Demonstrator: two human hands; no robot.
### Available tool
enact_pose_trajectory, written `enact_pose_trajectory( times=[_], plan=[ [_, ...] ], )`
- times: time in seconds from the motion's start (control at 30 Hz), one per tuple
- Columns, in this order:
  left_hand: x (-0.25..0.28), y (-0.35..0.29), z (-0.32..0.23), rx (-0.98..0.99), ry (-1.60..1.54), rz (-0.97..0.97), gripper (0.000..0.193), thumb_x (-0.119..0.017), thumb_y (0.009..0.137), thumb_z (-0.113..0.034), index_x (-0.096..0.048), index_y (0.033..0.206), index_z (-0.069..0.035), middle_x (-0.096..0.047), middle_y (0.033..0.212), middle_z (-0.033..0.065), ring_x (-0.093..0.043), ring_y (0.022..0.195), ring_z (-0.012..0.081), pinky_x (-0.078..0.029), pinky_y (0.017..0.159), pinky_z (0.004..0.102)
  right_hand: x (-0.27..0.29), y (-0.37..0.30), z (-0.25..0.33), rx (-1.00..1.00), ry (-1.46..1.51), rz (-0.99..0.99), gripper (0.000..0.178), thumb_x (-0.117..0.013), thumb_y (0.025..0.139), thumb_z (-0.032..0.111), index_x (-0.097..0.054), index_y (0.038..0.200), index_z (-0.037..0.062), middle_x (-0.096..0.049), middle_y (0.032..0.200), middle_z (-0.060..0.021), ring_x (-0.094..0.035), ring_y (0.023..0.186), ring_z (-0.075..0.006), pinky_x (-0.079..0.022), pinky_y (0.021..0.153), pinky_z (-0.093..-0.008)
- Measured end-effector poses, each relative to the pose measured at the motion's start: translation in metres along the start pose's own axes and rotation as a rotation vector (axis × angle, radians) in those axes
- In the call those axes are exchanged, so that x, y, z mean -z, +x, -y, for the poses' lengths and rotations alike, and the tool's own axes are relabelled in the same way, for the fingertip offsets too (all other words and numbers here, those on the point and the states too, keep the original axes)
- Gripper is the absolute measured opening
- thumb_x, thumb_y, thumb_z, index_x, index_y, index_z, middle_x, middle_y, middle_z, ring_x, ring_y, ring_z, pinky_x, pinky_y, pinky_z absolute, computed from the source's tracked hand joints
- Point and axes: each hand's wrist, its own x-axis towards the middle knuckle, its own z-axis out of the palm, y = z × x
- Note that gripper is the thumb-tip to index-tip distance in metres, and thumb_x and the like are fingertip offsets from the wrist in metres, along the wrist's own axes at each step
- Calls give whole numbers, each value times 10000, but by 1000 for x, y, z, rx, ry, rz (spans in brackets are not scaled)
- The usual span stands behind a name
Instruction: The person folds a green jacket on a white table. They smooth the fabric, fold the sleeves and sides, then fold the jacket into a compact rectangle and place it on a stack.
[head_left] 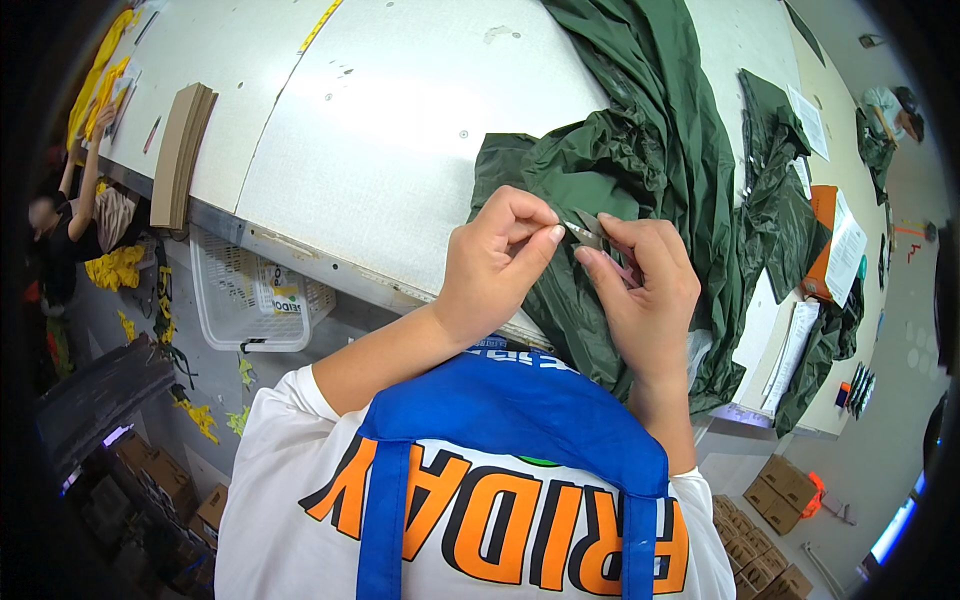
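Note:
My left hand (497,262) is pinched, thumb against forefinger, over the dark green fabric; whatever lies between the fingertips is too small to make out. Close beside it, my right hand (648,292) grips a pair of thread snips (586,232). Their metal blades point toward my left fingertips, and a bit of pink shows under my right fingers. Beneath both hands the thin, shiny green fabric (700,150) lies crumpled, running up the table to the far edge and hanging over the near edge.
The white table (390,120) bears a stack of cardboard strips (183,155) at left. A white plastic basket (255,300) stands below its near edge. More green fabric (785,200), papers and an orange box (824,235) lie right. Another person (90,205) works at far left.

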Motion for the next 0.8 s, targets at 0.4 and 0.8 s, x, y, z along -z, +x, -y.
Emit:
enact_pose_trajectory(
  times=[0.4,0.8],
  plan=[
    [10,1,6,237,-388,12,146,-584,895,-45,-471,984,-72,-575,860,12,-514,748,45,-441,702,215,2,4,-41,-253,1125,-494,204,-591,903,117,-567,1045,-27,-559,840,-15,-428,557,-55,-335,481,-185],
    [31,16,-16,224,265,151,459,-687,741,-1,-446,1125,-71,-600,998,80,-605,862,173,-482,739,297,-20,-12,-76,-650,1264,443,563,-854,584,132,-585,1065,16,-630,860,3,-579,711,-78,-446,668,-191]
  ],
)
